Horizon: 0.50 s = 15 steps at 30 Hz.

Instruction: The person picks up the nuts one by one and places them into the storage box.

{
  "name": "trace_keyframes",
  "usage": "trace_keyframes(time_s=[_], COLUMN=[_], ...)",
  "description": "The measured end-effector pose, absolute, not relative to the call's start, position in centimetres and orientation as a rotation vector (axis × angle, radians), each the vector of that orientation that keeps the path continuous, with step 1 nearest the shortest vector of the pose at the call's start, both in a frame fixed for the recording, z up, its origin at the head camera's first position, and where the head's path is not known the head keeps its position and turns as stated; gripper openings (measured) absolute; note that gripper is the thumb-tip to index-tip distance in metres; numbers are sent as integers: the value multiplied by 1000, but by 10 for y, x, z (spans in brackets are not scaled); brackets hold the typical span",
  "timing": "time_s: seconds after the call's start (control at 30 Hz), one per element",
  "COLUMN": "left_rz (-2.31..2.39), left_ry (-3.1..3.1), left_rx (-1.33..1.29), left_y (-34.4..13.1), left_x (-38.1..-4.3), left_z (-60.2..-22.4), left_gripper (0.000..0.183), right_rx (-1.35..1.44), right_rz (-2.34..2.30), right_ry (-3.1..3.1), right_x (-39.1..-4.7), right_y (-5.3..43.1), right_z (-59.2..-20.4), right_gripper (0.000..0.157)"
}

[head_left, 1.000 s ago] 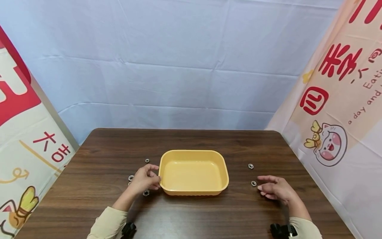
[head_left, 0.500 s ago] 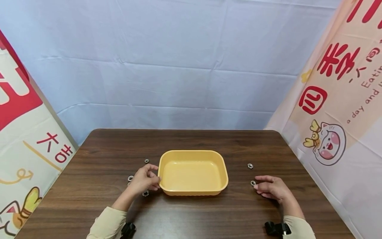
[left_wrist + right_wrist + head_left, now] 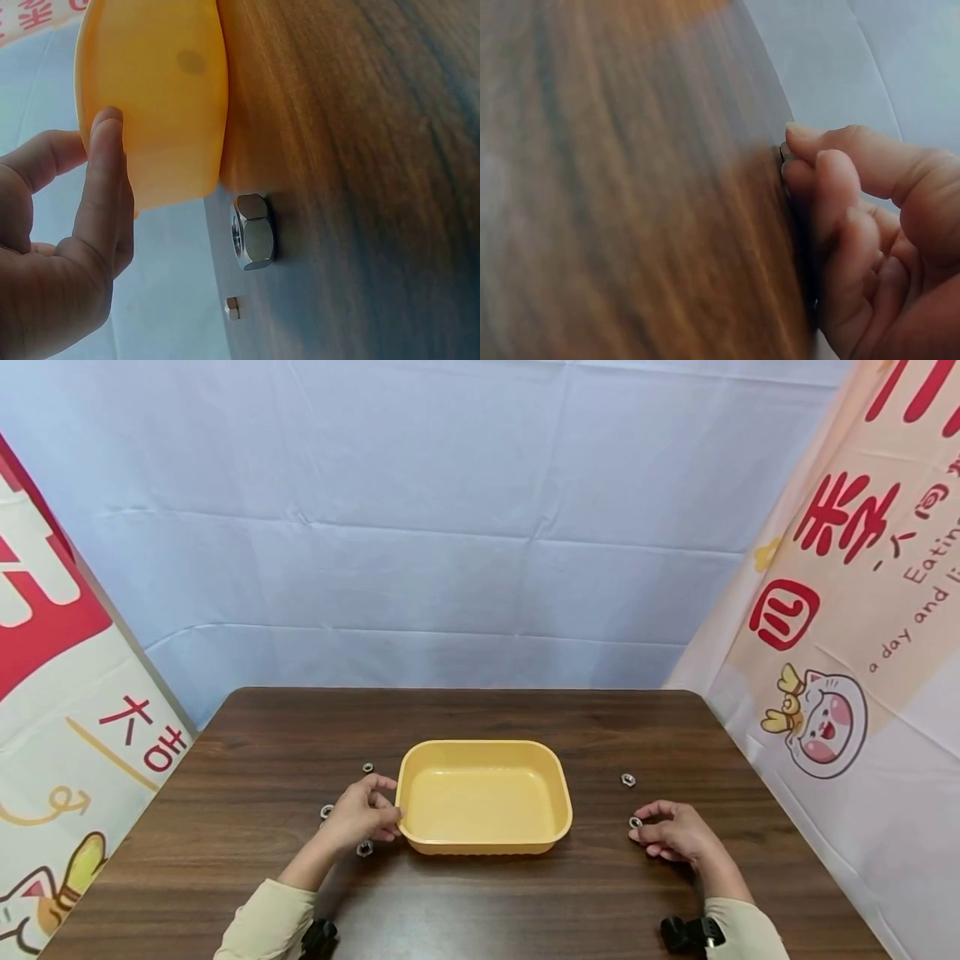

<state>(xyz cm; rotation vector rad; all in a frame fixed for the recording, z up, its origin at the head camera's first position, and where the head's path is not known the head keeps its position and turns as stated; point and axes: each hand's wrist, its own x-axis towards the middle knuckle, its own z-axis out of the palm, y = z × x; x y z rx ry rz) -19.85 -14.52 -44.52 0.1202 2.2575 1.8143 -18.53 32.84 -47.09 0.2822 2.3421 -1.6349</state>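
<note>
A yellow plastic tray (image 3: 483,843) stands on the table. At its left side my left hand (image 3: 360,814) pinches the rim; in the left wrist view a fingertip (image 3: 107,124) lies against the outer wall while another finger passes behind the rim. On the right, my right hand (image 3: 675,833) has thumb and index finger at a small metal hex nut (image 3: 635,822). The right wrist view shows that nut mostly hidden between these fingertips, low at the tabletop. A second nut (image 3: 628,780) lies farther back on that side.
Several nuts lie around my left hand: one nut (image 3: 367,767) behind it, another nut (image 3: 326,812) to its left, and one nut (image 3: 364,848) just below it. The brown wooden table (image 3: 480,714) ends at a pale cloth backdrop (image 3: 420,527).
My right hand has moved slightly left, and its thumb and index finger have closed on the nearer right-hand nut. My left hand stays at the tray's rim.
</note>
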Motion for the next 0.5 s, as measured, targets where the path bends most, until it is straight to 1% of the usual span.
trace_keyframes(time_s=[0.2, 0.33, 0.5], left_rz=[1807, 1806, 1807], left_ry=[2259, 2249, 2239], left_rx=[128, 126, 130], left_y=[-146, -146, -146], left_x=[-200, -200, -200], left_z=[-445, -445, -444], left_gripper=[43, 43, 43], right_rx=[273, 266, 231], right_rz=[-1543, -1536, -1570], right_ry=[2464, 2475, 2454], right_x=[-188, -189, -185], right_y=[325, 324, 327], right_z=[-473, -474, -471], right_gripper=[35, 29, 24])
